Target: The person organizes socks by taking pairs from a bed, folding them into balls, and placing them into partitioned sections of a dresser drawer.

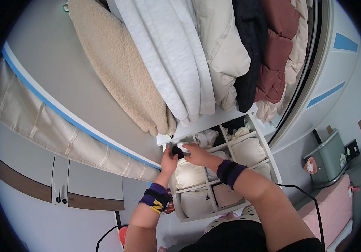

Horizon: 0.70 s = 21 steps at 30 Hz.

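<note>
A white divided drawer point(275, 170) is pulled out in front of me, with folded cloth items in its compartments. Both hands are at its far left compartment. My right hand point(195, 154) pinches a small white cloth bundle point(182, 147) with its fingertips. Beside it, my left hand point(169, 158) has thumb and fingers apart at the compartment's left side. A black cloth item point(177, 152) shows between the hands; whether the left fingers touch it I cannot tell. Just nearer lies a folded cream cloth point(189, 174) in its own compartment.
Above the drawer hang a beige fleece coat point(117, 63), a pale grey garment point(170, 54), a cream jacket point(222, 46), a black one point(251, 50) and a reddish-brown puffer point(277, 50). A white wardrobe panel edge point(79, 122) runs along the left. A black cable point(314, 201) passes at right.
</note>
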Tool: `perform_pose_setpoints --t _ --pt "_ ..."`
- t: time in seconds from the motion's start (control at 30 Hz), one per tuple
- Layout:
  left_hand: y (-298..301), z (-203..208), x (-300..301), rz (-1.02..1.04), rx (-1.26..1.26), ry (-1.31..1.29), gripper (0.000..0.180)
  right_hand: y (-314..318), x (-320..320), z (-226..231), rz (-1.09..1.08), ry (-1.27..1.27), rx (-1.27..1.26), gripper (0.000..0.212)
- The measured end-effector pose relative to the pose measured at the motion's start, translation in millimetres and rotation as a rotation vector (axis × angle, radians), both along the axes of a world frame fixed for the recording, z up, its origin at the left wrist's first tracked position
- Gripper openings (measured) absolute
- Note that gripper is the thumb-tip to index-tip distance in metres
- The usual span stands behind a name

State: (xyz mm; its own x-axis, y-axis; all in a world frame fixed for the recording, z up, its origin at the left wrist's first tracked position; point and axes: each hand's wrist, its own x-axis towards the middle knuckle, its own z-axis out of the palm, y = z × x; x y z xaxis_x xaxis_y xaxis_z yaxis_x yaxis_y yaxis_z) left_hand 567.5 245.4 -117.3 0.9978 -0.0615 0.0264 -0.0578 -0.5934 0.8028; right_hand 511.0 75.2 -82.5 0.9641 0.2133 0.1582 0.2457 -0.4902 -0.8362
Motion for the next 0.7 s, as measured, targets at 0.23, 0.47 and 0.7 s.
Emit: perform_pose_setpoints --t 0.23,0.47,0.7 --pt "-5 4 -20 -0.062 -0.171 -0.017 0.052 -5 -2 -21 0.07 -0.046 0.003 0.04" --pt "-14 37 -65 -0.074 -0.283 -0.039 0.045 -19 -42 2 0.138 -0.02 0.069 0.033" --pt "-35 69 -127 -0.024 -0.454 0.109 0.039 -55 -97 32 0.277 0.089 0.186 0.03"
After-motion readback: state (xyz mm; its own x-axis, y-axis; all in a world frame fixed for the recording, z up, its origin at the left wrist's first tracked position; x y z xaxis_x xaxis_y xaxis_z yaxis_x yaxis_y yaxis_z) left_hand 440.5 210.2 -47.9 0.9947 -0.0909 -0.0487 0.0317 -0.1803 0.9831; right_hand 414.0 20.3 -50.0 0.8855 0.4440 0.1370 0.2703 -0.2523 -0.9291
